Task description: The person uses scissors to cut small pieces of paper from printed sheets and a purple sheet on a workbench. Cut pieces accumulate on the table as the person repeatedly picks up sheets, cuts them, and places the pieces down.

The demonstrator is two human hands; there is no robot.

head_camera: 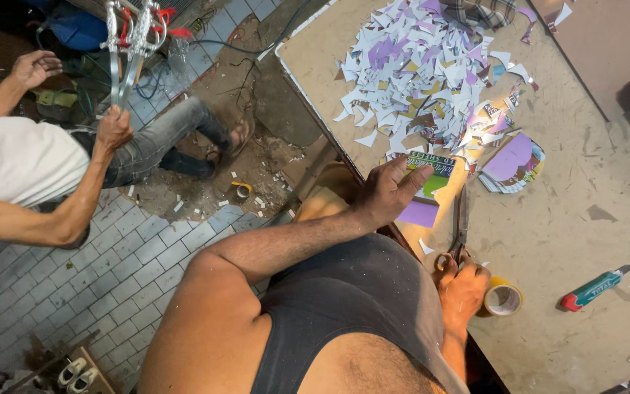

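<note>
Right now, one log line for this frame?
left hand: flat on printed sheet | right hand: shut on scissors | nearby: tape roll, utility knife, paper scraps

Under my left hand (388,191) lies a printed card (435,175), rectangular, green and yellow with a dark band along its top edge; its purple underside shows just below my fingers (410,179). Just beside it to the right sits a small stack of labels (513,164), curved along one edge, purple with blue, green and orange at the rims. Above both, a heap of offcuts (421,69), white, lilac and grey, covers the far end of the tabletop (577,219).
</note>
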